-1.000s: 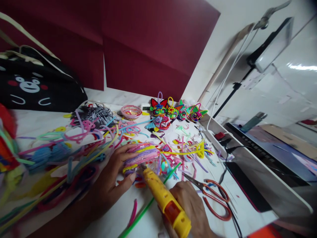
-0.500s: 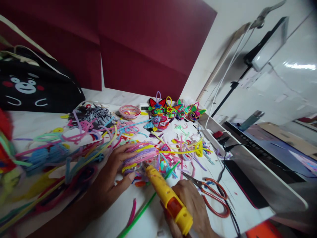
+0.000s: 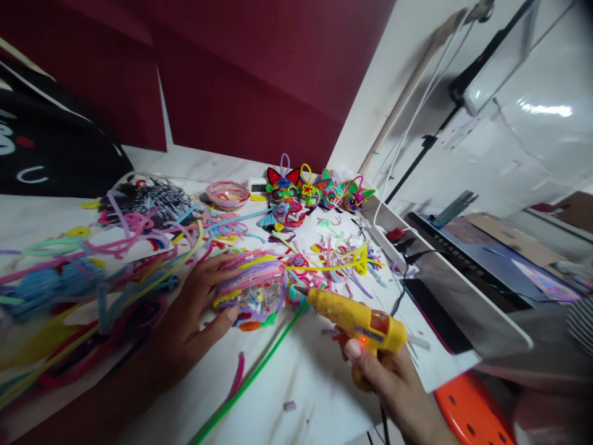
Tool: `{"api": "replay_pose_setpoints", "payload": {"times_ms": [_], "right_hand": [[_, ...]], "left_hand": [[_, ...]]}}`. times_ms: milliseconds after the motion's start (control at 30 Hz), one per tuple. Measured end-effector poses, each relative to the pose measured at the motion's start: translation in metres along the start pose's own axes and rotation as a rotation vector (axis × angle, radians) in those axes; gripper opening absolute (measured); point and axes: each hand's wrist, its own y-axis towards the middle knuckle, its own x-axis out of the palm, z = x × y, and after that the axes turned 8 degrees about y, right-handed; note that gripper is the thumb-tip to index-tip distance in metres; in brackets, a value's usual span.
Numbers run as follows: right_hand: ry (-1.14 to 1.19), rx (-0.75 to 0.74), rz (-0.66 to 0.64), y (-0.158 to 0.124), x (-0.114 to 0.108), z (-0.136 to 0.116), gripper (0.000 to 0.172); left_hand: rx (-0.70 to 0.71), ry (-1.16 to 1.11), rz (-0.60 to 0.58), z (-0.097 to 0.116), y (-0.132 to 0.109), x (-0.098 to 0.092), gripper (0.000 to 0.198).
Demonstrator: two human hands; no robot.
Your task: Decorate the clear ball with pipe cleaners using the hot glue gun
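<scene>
My left hand (image 3: 189,321) is curled around a clear bowl-like piece wrapped in pastel pipe cleaners (image 3: 252,287) that rests on the white table (image 3: 296,383). A yellow hot glue gun (image 3: 354,318) is gripped in my right hand (image 3: 386,377), with its nozzle pointing left, a short way right of the wrapped piece. A long green pipe cleaner (image 3: 250,380) lies on the table between my hands.
Loose pipe cleaners in many colours (image 3: 92,272) litter the table's left and middle. A row of finished colourful cat-face figures (image 3: 315,191) and a small pink bowl (image 3: 228,194) stand at the back. A black bag (image 3: 41,154) sits far left. An orange stool (image 3: 467,414) is below right.
My right hand has swung the glue gun out to the right, so its nozzle has left the wrapped piece. The red scissors have gone out of sight. The view has shifted up and left.
</scene>
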Motion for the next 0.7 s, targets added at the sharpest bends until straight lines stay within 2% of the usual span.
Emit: {"api": "replay_pose_setpoints", "payload": {"times_ms": [67, 133, 233, 333, 433, 500, 600, 700], "right_hand": [[0.163, 0.192, -0.021, 0.001, -0.013, 0.004, 0.041], [0.307, 0.321, -0.1, 0.001, -0.024, 0.007, 0.046], [0.453, 0.45, -0.235, 0.0, -0.033, 0.01, 0.041], [0.42, 0.504, -0.401, 0.0, -0.034, 0.009, 0.038], [0.319, 0.505, -0.552, 0.002, -0.03, 0.008, 0.043], [0.256, 0.519, -0.593, 0.004, -0.027, 0.008, 0.048], [-0.063, 0.41, -0.499, 0.008, -0.027, 0.005, 0.043], [-0.575, 0.121, -0.353, 0.009, -0.028, 0.001, 0.033]], "left_hand": [[0.038, -0.091, -0.028, 0.0, 0.002, 0.0, 0.036], [0.05, -0.111, -0.05, 0.001, 0.003, -0.002, 0.038], [0.001, -0.077, -0.06, 0.008, 0.004, -0.006, 0.04], [-0.018, 0.023, -0.084, 0.013, 0.005, -0.009, 0.039], [0.008, 0.026, -0.009, 0.011, 0.006, -0.007, 0.041], [-0.008, -0.01, 0.012, 0.008, 0.005, -0.005, 0.046], [-0.036, -0.013, -0.013, 0.006, 0.004, -0.005, 0.053], [-0.019, 0.032, -0.046, 0.006, 0.004, -0.007, 0.055]]}}
